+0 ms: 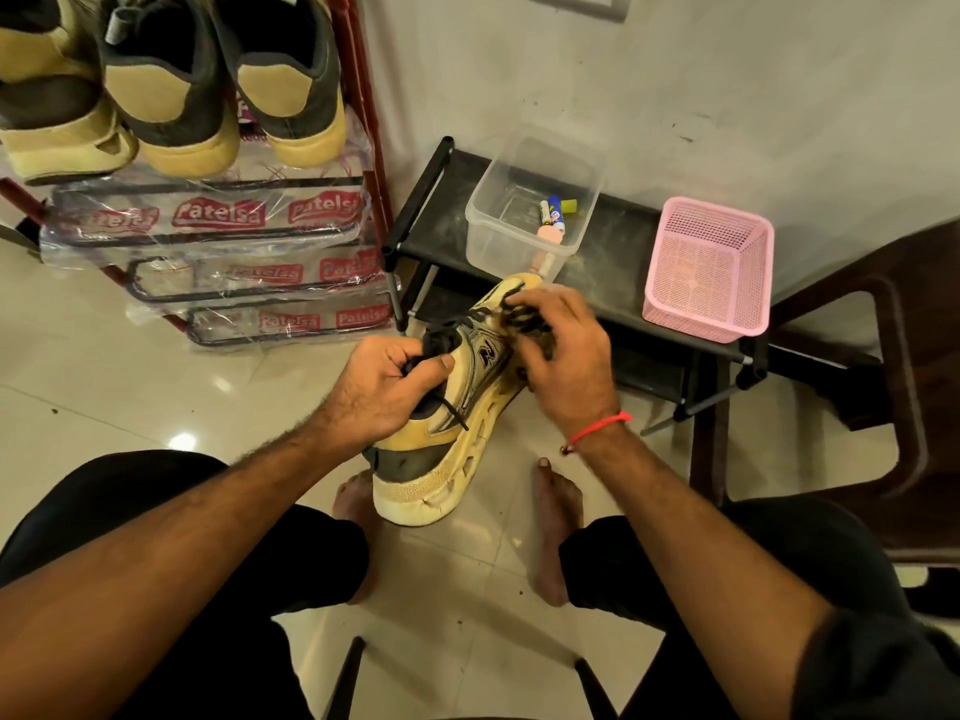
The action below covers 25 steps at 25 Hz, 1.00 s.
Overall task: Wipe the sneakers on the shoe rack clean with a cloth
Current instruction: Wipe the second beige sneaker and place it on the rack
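**Both hands on a yellow sneaker, held above the tiled floor**

Left hand [387, 389] grips the sneaker [457, 423] at its collar, fingers curled round the opening and the thumb pressed against the side, with a black lace [452, 410] trailing out beneath the palm. The right hand [563, 356] sits over the front part of the shoe, its fingers bent into the laces near the toe; a red thread bracelet [597, 428] circles that wrist. The sneaker is yellow with dark grey panels and a thick cut-out sole, tilted with the heel toward the person and the toe pointing at a low black shelf [623, 236]. It hangs between the person's knees, above two bare feet on the glossy tiles.

On the black shelf stand a clear plastic tub [519, 241] holding a few small items and, well apart to its right, a pink mesh basket [709, 272]. At upper left, a red shoe rack [371, 148] wrapped in printed plastic carries more yellow-and-grey sneakers [171, 85] on its top tier. I cannot make out a cloth in either hand.
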Tool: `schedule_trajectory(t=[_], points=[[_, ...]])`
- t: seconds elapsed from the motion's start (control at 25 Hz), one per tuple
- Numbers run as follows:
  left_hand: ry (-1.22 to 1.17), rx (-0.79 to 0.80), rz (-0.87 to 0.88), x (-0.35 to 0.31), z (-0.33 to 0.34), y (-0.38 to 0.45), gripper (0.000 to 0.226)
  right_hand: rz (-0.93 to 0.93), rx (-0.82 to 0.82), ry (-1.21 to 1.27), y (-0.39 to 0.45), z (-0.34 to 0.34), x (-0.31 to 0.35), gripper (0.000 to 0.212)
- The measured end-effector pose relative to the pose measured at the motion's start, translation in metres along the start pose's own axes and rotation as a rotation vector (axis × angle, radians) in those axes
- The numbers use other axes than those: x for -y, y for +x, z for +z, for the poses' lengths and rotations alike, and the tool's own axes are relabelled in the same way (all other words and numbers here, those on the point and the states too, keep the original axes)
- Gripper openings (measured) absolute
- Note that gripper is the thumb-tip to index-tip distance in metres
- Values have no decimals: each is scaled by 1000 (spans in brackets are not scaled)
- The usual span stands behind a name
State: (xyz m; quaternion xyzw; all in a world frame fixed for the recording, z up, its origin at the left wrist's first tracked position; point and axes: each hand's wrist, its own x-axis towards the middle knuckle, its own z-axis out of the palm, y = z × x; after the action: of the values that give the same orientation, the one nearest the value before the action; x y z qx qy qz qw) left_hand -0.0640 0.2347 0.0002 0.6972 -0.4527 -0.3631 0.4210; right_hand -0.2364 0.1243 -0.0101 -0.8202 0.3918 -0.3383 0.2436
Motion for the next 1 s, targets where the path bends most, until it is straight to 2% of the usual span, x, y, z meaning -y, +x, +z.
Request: schedule_trajectory(t=[0.12, 0.28, 0.36, 0.44, 0.52, 0.68, 0.72, 0.8, 0.88, 1.0], points=[[13, 16, 18, -3, 5, -1, 30, 175, -64, -64, 5, -8, -23, 35], [-13, -85, 21, -1, -8, 3, 31, -17, 183, 69, -17, 7, 12, 32], [-26, -90, 30, -1, -13, 5, 31, -22, 162, 32, -9, 6, 7, 36], [-9, -39, 39, -3, -11, 3, 31, 75, 34, -44, 7, -3, -12, 39], [8, 2, 42, -2, -8, 2, 30, 116, 1, -78, 5, -8, -13, 37], [18, -72, 51, 1, -12, 5, 31, -43, 203, 91, -17, 1, 26, 31], [30, -86, 62, 0, -14, 5, 31, -35, 194, 103, -14, 0, 26, 31], [75, -66, 74, -4, -14, 4, 31, 138, 96, 164, 0, -4, 12, 32], [126, -17, 8, -9, -14, 7, 28, 346, 54, 287, 8, -13, -2, 31], [159, 33, -207, -12, -17, 14, 17, 352, 127, 369, 2, -13, -3, 31]])
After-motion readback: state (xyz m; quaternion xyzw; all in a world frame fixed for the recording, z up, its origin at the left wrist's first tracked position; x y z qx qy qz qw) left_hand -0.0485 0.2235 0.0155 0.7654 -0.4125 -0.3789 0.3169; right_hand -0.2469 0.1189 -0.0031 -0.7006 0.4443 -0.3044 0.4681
